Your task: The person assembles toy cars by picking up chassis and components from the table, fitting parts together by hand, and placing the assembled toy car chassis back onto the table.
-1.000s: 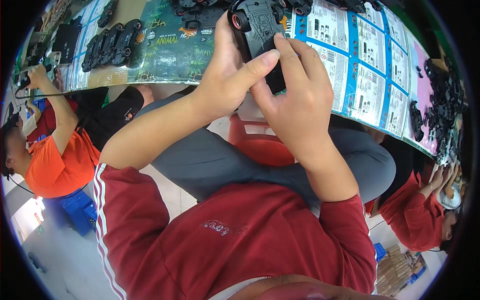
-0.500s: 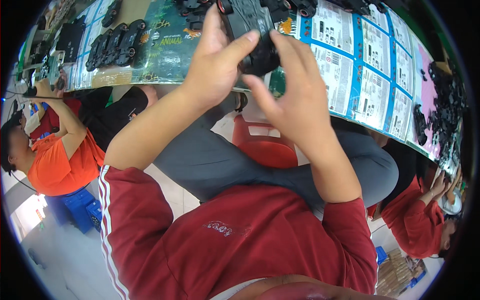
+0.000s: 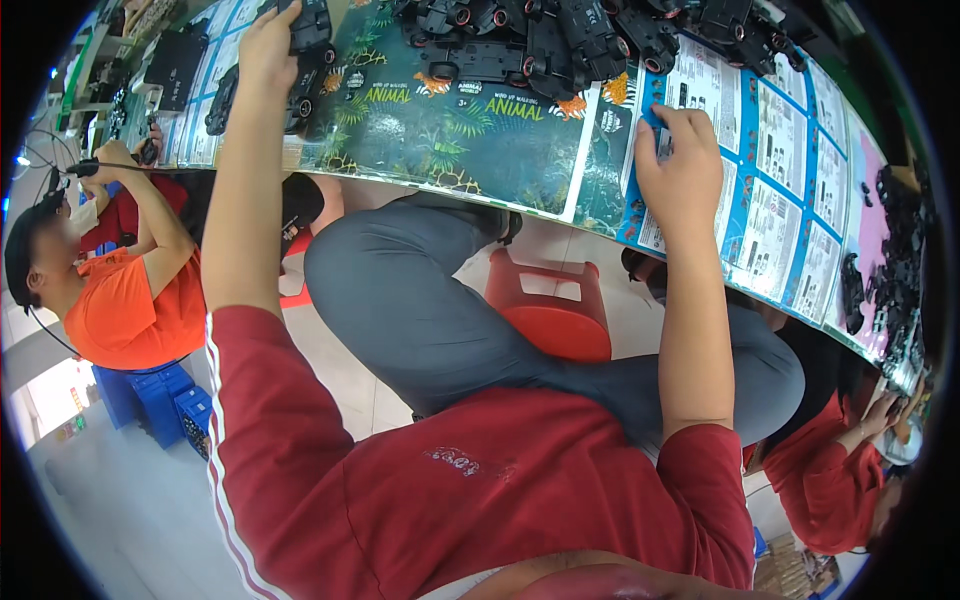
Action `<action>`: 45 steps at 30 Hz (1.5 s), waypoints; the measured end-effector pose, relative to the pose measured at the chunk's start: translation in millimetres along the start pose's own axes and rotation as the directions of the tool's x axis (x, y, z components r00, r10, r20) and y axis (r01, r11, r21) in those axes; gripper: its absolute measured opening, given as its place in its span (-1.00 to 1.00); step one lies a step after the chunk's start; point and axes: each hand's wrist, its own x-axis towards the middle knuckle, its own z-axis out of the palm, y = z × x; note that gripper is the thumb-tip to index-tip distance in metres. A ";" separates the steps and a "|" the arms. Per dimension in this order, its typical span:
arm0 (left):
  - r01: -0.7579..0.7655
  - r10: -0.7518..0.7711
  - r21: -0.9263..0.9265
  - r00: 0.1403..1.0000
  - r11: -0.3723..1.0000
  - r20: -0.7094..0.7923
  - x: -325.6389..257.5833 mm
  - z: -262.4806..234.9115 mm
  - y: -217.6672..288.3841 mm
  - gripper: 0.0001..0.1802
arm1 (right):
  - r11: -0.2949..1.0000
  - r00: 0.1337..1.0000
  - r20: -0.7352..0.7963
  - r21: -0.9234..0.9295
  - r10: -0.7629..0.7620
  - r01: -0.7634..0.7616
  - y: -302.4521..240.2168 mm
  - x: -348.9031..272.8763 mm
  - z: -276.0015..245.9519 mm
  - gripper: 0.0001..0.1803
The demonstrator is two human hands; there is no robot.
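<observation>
At the far left of the table, my left hand (image 3: 266, 52) is closed on the side of a black toy car chassis (image 3: 312, 27). This chassis is over a row of similar black chassis (image 3: 307, 100), partly covered by my hand and forearm. My right hand (image 3: 682, 178) hovers at or rests on the blue and white printed sheets (image 3: 765, 215); its fingers are loosely curled, the thumb apart from them, and nothing shows in it. Beyond it, a heap of black toy car chassis (image 3: 478, 62) with red-ringed wheels lies along the table's far side.
Green printed card (image 3: 400, 135) covers the table's middle. Small black parts (image 3: 895, 260) are piled at the right on a pink surface. A red stool (image 3: 555, 320) stands under the table. A person in orange (image 3: 135, 300) works at left, another in red (image 3: 825, 470) at right.
My hands have parted. The left one has carried the chassis from the middle to the row at far left, while the right has moved rightward, off the chassis, to the printed sheets.
</observation>
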 end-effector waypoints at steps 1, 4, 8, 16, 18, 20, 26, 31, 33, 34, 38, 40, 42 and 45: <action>0.045 -0.047 0.052 0.998 0.998 0.037 27.0 -17.7 -5.5 -0.60 | 1.000 0.999 0.028 -0.016 -0.017 0.017 -1.2 -0.1 1.6 -0.72; 0.048 -0.037 0.255 0.998 0.966 -0.048 84.1 -47.3 -11.5 -0.60 | 0.997 0.998 0.032 -0.055 -0.060 0.061 -2.9 1.3 4.3 -0.72; 0.196 -0.170 0.170 0.973 0.966 -0.159 119.8 -37.1 -22.6 -0.67 | 0.997 0.998 0.039 -0.058 -0.046 0.048 -4.4 1.6 1.4 -0.72; -0.008 0.273 0.973 0.960 0.230 -0.057 103.3 -35.1 -9.5 -0.35 | 0.998 0.998 0.050 -0.041 -0.047 0.049 -5.5 4.0 2.0 -0.70; -0.068 0.566 0.942 0.784 -0.328 0.253 86.4 -37.0 2.4 -0.51 | 0.998 0.997 0.041 -0.028 -0.063 0.064 -8.3 6.1 4.5 -0.70; -0.147 0.569 0.963 0.783 -0.227 0.253 35.3 41.8 -4.1 -0.58 | 0.993 0.999 0.042 -0.114 -0.021 0.026 7.3 -0.3 1.7 -0.69; -0.519 0.324 0.638 0.855 0.569 0.406 -108.5 100.1 27.4 -0.66 | 0.994 0.999 0.036 0.107 -0.014 0.011 -3.4 6.1 7.7 -0.62; -0.653 0.166 0.392 0.623 0.648 0.764 -230.7 164.7 16.7 -0.82 | 0.926 0.996 0.033 0.367 0.079 -0.086 -8.7 15.5 13.5 -0.56; -0.791 0.260 0.248 0.452 0.559 0.853 -249.3 174.2 -7.1 -0.84 | 0.965 0.995 -0.078 0.260 0.058 -0.036 -15.4 31.4 31.7 -0.55; -0.827 0.277 0.193 0.383 0.528 0.881 -254.4 176.7 -20.1 -0.84 | 0.979 0.990 -0.132 0.200 0.054 -0.027 -19.6 33.4 38.9 -0.55; -0.928 0.193 0.189 0.260 0.320 0.946 -267.7 182.9 -35.4 -0.77 | 0.829 0.957 -0.122 0.537 0.263 -0.159 -20.1 49.7 45.0 -0.79; -0.929 0.213 0.208 0.280 0.307 0.936 -265.8 162.5 -36.4 -0.72 | 0.923 0.936 -0.327 0.384 0.132 0.004 -46.8 41.0 17.9 -0.81; -0.909 0.206 0.216 0.302 0.357 0.931 -264.3 161.2 -30.1 -0.69 | 0.785 0.942 -0.105 0.587 0.318 -0.199 -1.1 42.8 2.7 -0.78; -0.865 0.142 0.258 0.347 0.431 0.927 -262.2 158.3 -25.2 -0.70 | 0.815 0.965 -0.181 0.577 0.191 -0.053 36.6 7.8 -54.9 -0.73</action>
